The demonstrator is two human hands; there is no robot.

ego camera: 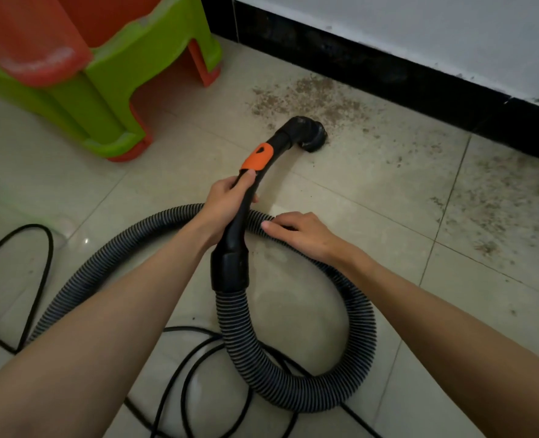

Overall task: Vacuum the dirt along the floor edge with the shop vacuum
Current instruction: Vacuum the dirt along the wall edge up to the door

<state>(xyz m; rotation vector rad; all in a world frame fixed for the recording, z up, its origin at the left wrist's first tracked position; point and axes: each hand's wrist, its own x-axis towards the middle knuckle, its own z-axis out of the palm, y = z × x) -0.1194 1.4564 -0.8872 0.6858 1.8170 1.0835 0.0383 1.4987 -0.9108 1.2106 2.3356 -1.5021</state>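
While the left hand [227, 197] grips the black wand [244, 213] just below its orange collar [258, 158], I note the right hand [303, 233] resting on the ribbed hose [293, 387], fingers laid loosely over it; I cannot tell whether it truly clasps the hose. The nozzle [312, 134] sits on the tile floor [372, 197] at the near edge of the dirt [312, 96], which lies against the black baseboard [388, 71]. More dirt is scattered further right along the baseboard.

Hazards I judge from this position:

1. The hose loops under the wand and crosses itself. Advancing the nozzle may tighten the loop, kink it, and cut suction.
2. The black cable [18, 286] lies in coils near the hose. Dragging the hose could snag it.
3. The stacked green and orange stools [103, 90] stand near the dirt. A leftward sweep may knock them.
4. A fast pass could scatter grit instead of lifting it.
5. Tilting the nozzle would break contact with the tile.
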